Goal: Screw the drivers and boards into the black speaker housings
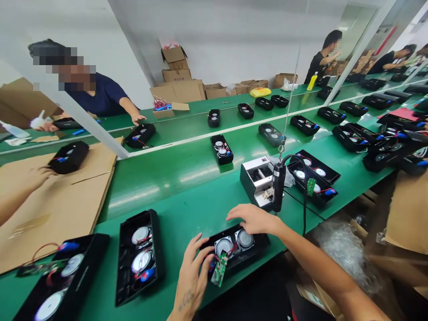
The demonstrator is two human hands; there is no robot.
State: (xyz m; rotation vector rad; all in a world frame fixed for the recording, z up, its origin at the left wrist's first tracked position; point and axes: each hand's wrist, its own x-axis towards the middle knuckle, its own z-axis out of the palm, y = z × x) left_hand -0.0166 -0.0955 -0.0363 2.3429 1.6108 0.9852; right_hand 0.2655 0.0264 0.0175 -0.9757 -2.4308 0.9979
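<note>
The black case (241, 258) lies on the green desk (179, 220) right in front of the person, open side up, slightly aslant. It is a long, shallow plastic tub holding 2 round speakers (224, 246) side by side, with pale grey cones in squarish metal frames. Thin red wires run between them, and a small green circuit board (219, 269) hangs over the near wall by the left end. A bit of blue shows there, partly behind fingers.

The left hand (195, 269) is at that end, fingers curved; I cannot tell whether its grip is clamped on anything. The right hand (256, 219) reaches over the far wall beside the right speaker, its grip apart, fingers stretched out. Beyond it hangs a black screwdriver (278, 185), beside a silver-and-black machine (256, 178).
</note>
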